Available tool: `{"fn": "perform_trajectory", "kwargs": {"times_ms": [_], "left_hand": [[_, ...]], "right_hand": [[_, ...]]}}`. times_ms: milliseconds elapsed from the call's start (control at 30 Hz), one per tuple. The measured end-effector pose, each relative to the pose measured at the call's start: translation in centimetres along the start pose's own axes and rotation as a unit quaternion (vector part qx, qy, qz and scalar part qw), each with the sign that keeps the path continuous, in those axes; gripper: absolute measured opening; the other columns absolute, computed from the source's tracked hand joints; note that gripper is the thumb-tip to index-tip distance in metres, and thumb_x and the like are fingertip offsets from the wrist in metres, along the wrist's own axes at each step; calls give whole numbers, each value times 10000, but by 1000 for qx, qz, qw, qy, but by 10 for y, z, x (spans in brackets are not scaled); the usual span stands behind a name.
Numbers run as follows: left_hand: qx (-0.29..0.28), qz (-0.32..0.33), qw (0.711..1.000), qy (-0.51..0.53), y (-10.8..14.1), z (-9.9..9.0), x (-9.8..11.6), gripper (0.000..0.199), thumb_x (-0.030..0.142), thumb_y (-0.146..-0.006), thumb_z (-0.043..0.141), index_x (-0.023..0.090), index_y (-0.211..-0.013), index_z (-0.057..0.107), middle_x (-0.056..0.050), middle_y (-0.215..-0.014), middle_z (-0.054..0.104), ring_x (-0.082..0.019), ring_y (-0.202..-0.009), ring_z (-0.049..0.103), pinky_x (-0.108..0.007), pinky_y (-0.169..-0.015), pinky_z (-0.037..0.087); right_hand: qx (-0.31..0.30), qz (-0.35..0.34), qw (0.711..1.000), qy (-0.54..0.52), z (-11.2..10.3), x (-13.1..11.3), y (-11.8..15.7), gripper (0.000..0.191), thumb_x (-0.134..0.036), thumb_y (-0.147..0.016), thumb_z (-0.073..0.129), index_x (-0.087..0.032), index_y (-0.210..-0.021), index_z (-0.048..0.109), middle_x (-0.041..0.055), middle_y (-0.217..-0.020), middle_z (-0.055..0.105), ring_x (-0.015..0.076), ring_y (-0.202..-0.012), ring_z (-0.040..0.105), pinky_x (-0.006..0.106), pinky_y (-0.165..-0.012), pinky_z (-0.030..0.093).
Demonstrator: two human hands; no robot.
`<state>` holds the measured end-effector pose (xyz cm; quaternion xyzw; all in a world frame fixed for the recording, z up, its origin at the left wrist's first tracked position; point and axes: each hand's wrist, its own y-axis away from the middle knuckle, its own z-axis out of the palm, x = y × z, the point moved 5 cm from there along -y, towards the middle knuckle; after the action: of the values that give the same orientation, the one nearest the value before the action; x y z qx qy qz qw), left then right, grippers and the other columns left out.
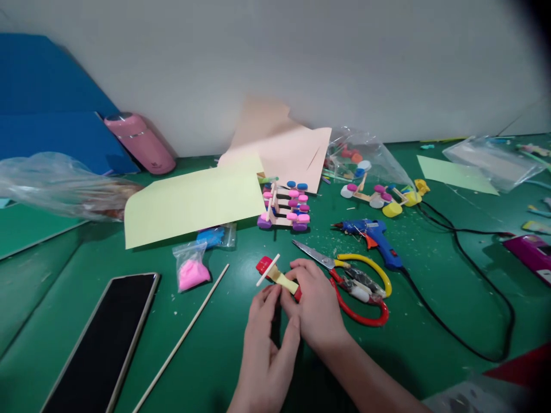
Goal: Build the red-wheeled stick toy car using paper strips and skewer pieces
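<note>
Low in the middle of the view, my right hand [317, 307] is closed around one end of a small craft-stick toy car [284, 280]. The car has a pale stick body, a thin white stick set crosswise and a red wheel-like piece [264, 264] at its far end. More red shows by my right fingers, which partly hide that end. My left hand [267, 350] pinches the near side of the same car with its fingertips. Right beside my right hand lie scissors [361, 284] with red and yellow handles.
A blue glue gun [379, 235] lies right, its black cord [456, 229] looping along the table. Several similar toy cars [286, 206] stand beyond my hands. On the left are a phone [105, 344], a thin wooden stick [181, 338], a pink clay bag [192, 272] and yellow paper [193, 201].
</note>
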<state>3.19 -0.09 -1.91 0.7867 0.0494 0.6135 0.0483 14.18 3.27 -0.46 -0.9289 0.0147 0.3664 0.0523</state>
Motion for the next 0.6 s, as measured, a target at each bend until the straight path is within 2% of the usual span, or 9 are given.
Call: {"fn": "perform_trajectory", "kwargs": {"times_ms": [100,200,267,367,467,600], "left_hand": [[8,-15,999,42,-2,-2,2,324,305,-723,575,211,-1032,597,-84,-1146,518,-246,-1042,506,-341,-854,435],[13,-58,991,120,-6,-3,5,260,305,-731,588,203,-969,612,-63,-1054,577,-210,-984,540,-276,-801,450],[15,-105,974,199,-10,-1,5,261,300,-719,615,191,-956,604,-52,-984,610,-191,-945,560,-260,-792,447],[22,-165,935,314,-15,3,5,265,277,-674,669,170,-907,602,-33,-866,640,-171,-869,588,-251,-765,450],[30,-188,907,376,-20,5,7,222,232,-612,720,152,-788,611,-9,-753,646,-142,-766,601,-222,-703,455],[42,-194,892,407,-26,4,6,209,188,-545,756,135,-688,612,7,-663,637,-112,-655,590,-197,-635,454]], "right_hand": [[25,-3,1000,-15,-6,-3,-3,97,-151,-708,543,-183,-787,588,73,-1006,565,226,-949,520,369,-817,413],[44,-12,998,-33,-13,-8,-4,108,-143,-705,544,-187,-795,581,71,-1006,557,226,-965,511,369,-829,404],[51,-19,997,-49,-17,-12,-3,108,-139,-701,549,-186,-794,575,72,-1010,549,222,-972,505,361,-827,404],[51,-29,996,-72,-20,-17,-1,120,-127,-685,563,-182,-792,571,74,-1025,535,216,-985,496,345,-831,405],[52,-36,994,-88,-22,-21,1,110,-142,-695,561,-178,-798,573,80,-1024,532,213,-978,501,337,-830,410],[53,-47,994,-83,-20,-24,2,109,-144,-703,547,-185,-798,583,79,-1022,540,212,-959,509,347,-826,414]]}}
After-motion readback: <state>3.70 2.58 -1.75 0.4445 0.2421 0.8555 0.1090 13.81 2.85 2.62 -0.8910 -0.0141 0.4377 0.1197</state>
